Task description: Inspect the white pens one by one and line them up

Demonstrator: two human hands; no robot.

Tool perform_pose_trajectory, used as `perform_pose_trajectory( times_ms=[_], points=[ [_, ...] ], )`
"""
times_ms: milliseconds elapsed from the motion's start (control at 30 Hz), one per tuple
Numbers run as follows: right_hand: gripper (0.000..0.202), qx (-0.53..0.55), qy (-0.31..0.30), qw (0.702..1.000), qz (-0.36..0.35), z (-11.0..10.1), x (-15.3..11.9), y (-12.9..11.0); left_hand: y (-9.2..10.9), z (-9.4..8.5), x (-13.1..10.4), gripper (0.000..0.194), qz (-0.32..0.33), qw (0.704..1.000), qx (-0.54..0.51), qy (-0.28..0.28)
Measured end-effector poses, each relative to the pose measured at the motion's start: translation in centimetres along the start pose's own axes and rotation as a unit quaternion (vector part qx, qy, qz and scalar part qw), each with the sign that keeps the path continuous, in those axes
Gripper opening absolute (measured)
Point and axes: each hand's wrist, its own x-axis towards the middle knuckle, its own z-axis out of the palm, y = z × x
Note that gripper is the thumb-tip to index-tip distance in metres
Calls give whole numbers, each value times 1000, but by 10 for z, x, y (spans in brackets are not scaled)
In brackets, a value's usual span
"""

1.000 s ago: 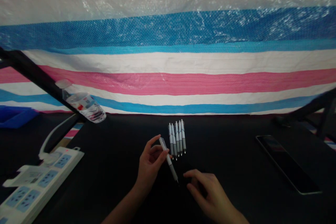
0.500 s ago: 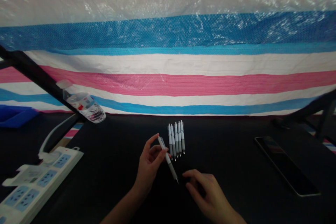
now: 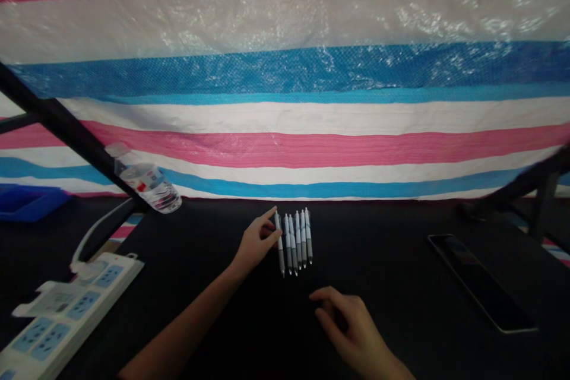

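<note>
My left hand (image 3: 257,243) grips a white pen (image 3: 280,247) with a grey lower barrel near its upper part, thumb on one side and fingertips at the top. The pen stands in line with the left end of a row of several similar white and grey pens (image 3: 298,240), their tips toward me. Whether its whole length rests on the table I cannot tell. My right hand (image 3: 351,326) lies on the black table below the row, fingers loosely curled, thumb and index finger apart, with nothing visible between them.
A white power strip (image 3: 66,314) with a plugged-in cable is at the left. Behind it a clear plastic bottle (image 3: 154,186) leans by a black frame bar (image 3: 80,139). A blue tray (image 3: 33,205) sits far left, a dark phone (image 3: 483,285) at the right. Striped sheeting (image 3: 285,148) hangs behind.
My left hand has moved up and away from me, bringing the pen from a slant in front of the row to its left end. My right hand has hardly moved. The view has tilted up slightly.
</note>
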Motion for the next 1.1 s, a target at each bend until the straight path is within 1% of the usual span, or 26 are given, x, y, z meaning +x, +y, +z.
perform_pose_trajectory(
  times_ms=[67,133,267,400,500,567,633,733,833,967,1100],
  points=[
    [22,5,2,1000,0,0,0,1,-6,1,3,58,5,1000,15,-1],
    [22,7,3,1000,3,0,1,1,-9,2,2,59,0,1000,2,4],
    [23,25,9,999,18,-3,4,-3,-9,-2,-10,55,-11,1000,-23,-7],
    [23,38,13,998,41,-15,11,-12,-4,-9,-25,49,8,999,29,-29],
    [23,35,20,999,34,-30,20,-17,3,-12,-38,49,50,995,64,-63],
    [26,15,26,1000,8,-40,28,-16,6,-11,-47,53,100,985,108,-89],
    [31,-29,47,998,-22,-45,36,-11,7,-9,-54,60,146,971,155,-105],
    [49,-100,49,992,-66,-41,46,0,4,-4,-61,73,178,955,207,-117],
    [63,-169,47,980,-92,-31,50,11,0,0,-62,78,171,953,223,-114],
    [69,-220,14,968,-122,-21,52,20,-2,4,-59,78,169,951,232,-113],
    [67,-230,-4,964,-137,-22,53,22,-5,10,-53,76,194,941,254,-110]
  ],
)
